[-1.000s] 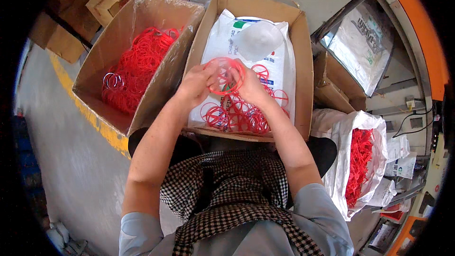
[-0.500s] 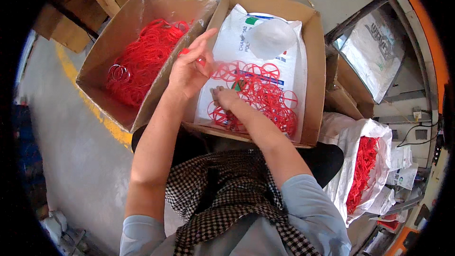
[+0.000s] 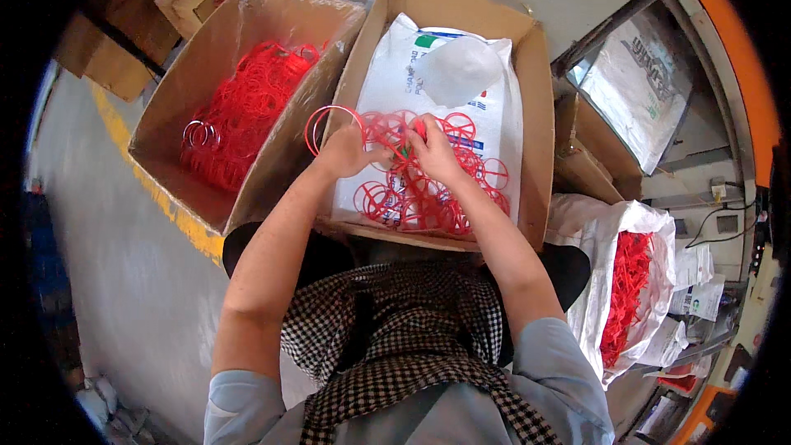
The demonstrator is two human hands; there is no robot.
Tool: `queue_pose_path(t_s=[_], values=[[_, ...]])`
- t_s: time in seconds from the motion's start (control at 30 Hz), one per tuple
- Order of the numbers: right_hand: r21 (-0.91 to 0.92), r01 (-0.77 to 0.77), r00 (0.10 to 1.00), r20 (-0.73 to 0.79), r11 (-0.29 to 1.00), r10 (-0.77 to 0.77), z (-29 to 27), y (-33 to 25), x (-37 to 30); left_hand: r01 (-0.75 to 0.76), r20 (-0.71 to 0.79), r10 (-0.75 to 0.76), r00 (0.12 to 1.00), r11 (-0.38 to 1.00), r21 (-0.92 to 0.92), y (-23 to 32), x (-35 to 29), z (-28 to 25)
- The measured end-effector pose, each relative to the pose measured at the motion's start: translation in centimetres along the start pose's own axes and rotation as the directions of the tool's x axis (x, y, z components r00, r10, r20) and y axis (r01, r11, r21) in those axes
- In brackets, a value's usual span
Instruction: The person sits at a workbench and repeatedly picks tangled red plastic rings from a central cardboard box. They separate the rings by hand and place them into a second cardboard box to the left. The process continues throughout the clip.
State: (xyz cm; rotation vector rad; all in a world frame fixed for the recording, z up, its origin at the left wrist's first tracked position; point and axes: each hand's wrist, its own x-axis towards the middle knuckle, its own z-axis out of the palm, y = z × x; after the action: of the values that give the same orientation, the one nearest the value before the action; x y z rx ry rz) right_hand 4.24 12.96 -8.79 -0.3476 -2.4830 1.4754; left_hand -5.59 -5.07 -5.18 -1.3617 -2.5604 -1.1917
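Observation:
Over the shallow cardboard box, both my hands work close together above a pile of red plastic rings with cross-spokes (image 3: 445,206). My left hand (image 3: 346,152) is closed on a red ring (image 3: 310,133), which sticks out past its fingers on the left. Just to the right, my right hand (image 3: 437,155) pinches a red plastic piece at its fingertips; its exact shape is blurred. Beneath the rings lies a white printed sack (image 3: 387,66), and a translucent whitish disc-like patch (image 3: 461,72) rests on its upper part.
A deeper cardboard box (image 3: 161,115) on the left holds a heap of red rings (image 3: 247,107). At the right stands an open white sack (image 3: 587,280) with red plastic scraps (image 3: 628,297). Further cartons (image 3: 107,53) are stacked at the far left.
My left hand has come down from its raised pose and now holds a ring. My right hand has lifted off the sack, moved farther away and to the right, and pinches a red piece.

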Motion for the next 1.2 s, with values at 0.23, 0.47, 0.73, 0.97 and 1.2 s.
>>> queue_pose_path(t_s=[0.23,0.47,0.73,0.97,1.2], values=[[0.723,-0.366,0.929,0.245,0.586,0.278,-3.2,-4.7,-1.1,0.343,0.313,-0.232,0.921,0.864,-0.367,2.8,1.1,-1.5],[0.069,0.016,0.972,0.232,0.997,-0.031,-1.3,-6.6,0.4,0.304,0.164,-0.26,0.952,0.877,-0.373,2.6,0.6,-0.8],[-0.324,0.161,0.987,0.078,0.932,-0.144,-0.8,-2.6,2.3,0.383,-0.019,-0.572,0.82,0.573,-0.725,5.1,1.6,-6.7],[-0.685,-0.052,0.857,0.343,0.727,0.385,8.0,3.4,-0.2,0.346,0.181,-0.642,0.745,0.139,-0.928,0.3,1.7,-5.6],[-0.687,-0.009,0.863,0.362,0.726,0.352,10.5,9.5,-0.1,0.213,0.263,-0.473,0.841,-0.157,-0.964,1.2,1.8,-7.3]])
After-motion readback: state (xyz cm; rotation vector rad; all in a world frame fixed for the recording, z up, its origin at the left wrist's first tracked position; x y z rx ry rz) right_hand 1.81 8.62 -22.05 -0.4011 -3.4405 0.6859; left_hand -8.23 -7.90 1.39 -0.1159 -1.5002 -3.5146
